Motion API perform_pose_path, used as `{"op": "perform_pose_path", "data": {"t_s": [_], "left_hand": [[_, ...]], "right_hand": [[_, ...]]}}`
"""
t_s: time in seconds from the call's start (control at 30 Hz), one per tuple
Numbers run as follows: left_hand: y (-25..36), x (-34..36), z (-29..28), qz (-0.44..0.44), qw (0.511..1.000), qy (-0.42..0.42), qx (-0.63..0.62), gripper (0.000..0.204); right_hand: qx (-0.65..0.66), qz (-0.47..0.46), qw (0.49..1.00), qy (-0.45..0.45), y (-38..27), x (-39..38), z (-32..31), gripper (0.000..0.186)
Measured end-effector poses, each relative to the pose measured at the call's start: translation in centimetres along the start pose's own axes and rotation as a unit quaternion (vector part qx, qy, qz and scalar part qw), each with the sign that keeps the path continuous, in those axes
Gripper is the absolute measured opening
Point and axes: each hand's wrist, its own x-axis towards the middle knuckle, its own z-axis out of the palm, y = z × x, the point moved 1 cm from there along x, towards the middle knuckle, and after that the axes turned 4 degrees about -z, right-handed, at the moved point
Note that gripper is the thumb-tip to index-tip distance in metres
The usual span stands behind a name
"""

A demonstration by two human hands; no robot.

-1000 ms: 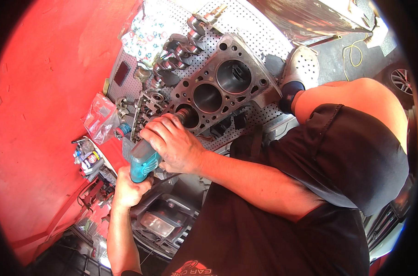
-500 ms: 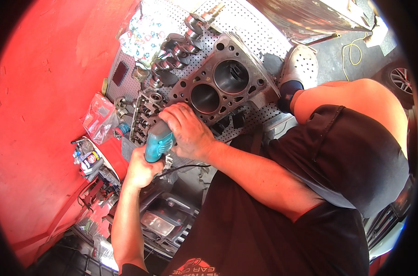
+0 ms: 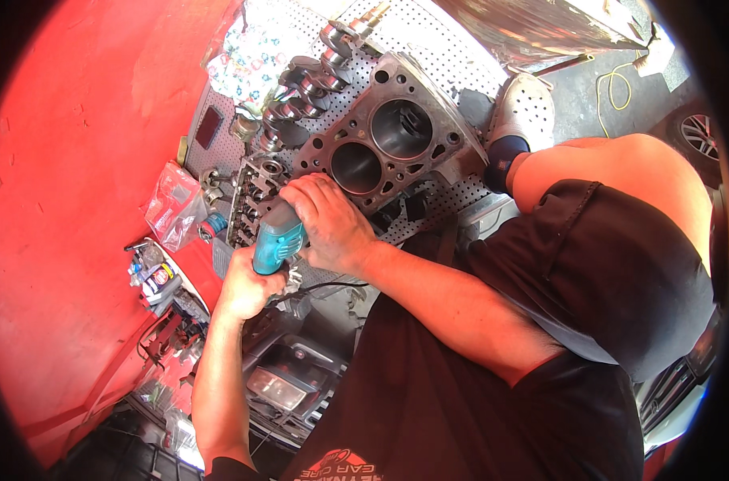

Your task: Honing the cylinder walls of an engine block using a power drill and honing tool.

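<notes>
A teal and grey corded power drill [image 3: 280, 240] is held in both my hands, over the near-left side of the engine block. My left hand [image 3: 248, 284] is closed around its handle. My right hand [image 3: 336, 228] is closed over its front end, with the fingertips near the block's edge. The drill's working tip is hidden behind that hand. The grey metal engine block [image 3: 428, 92] has two large round bores in view, beside smaller holes. Just left of the drill lies a metal cylinder head [image 3: 248, 200] with valve parts.
A crankshaft [image 3: 304, 92] lies beyond the block on a perforated bench [image 3: 428, 32]. At left are a phone [image 3: 210, 127], a patterned cloth [image 3: 252, 64], a plastic bag [image 3: 174, 204] and a red wall [image 3: 68, 176]. A black cord [image 3: 324, 284] runs beneath my right forearm.
The engine block has shifted very slightly upward in the picture. Both hands stay on the drill, with only small movements.
</notes>
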Motion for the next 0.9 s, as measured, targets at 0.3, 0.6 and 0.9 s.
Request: {"op": "perform_pose_path", "data": {"t_s": [0.3, 0.6, 0.9], "left_hand": [[0.7, -7.1, -1.7, 0.004, 0.995, 0.072, 0.063, 0.014], [2.5, -12.5, -2.7, 0.039, 0.990, 0.113, 0.067, 0.016], [0.2, -13.1, -2.9, 0.000, 0.993, 0.113, 0.041, 0.015]], "right_hand": [[0.017, -0.056, 0.998, 0.003, -4.9, 0.8, 1.0, 0.080], [0.007, -0.109, 0.994, 0.024, -9.7, 1.9, 0.6, 0.065], [-0.004, -0.106, 0.994, -0.033, -10.0, 1.4, 1.7, 0.068]]}}
